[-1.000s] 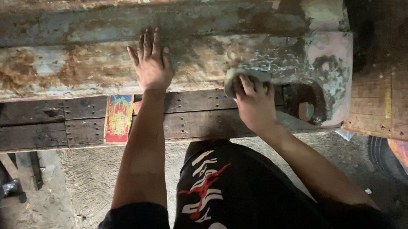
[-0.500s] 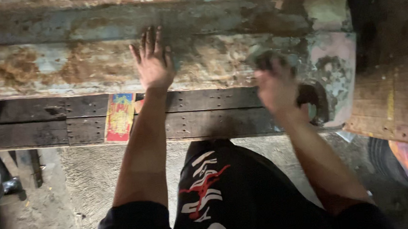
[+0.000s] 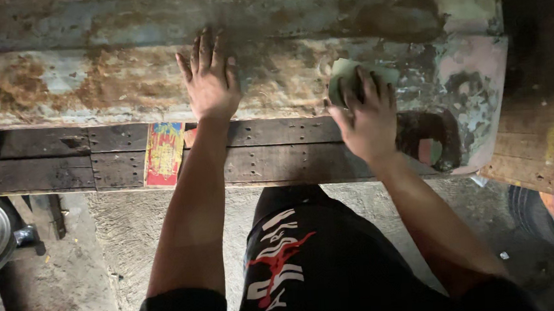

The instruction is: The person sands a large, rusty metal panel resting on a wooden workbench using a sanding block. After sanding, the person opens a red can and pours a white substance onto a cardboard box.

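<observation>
In the head view, the left hand (image 3: 210,82) lies flat with fingers spread on the rusty metal panel (image 3: 90,84), holding nothing. The right hand (image 3: 367,120) has its grip closed over a greenish sanding pad (image 3: 343,73), pressed on the panel near its right end, above the dark wooden planks (image 3: 277,152). To sand well, I think the pad should stay flat, with even pressure, while the left hand braces.

Bare rusty panel (image 3: 77,85) lay open left of the left hand (image 3: 210,82) and between it and the right hand (image 3: 365,120). Rightward, the panel's rounded end (image 3: 474,96) and a wooden board (image 3: 543,150) closed the way.
</observation>
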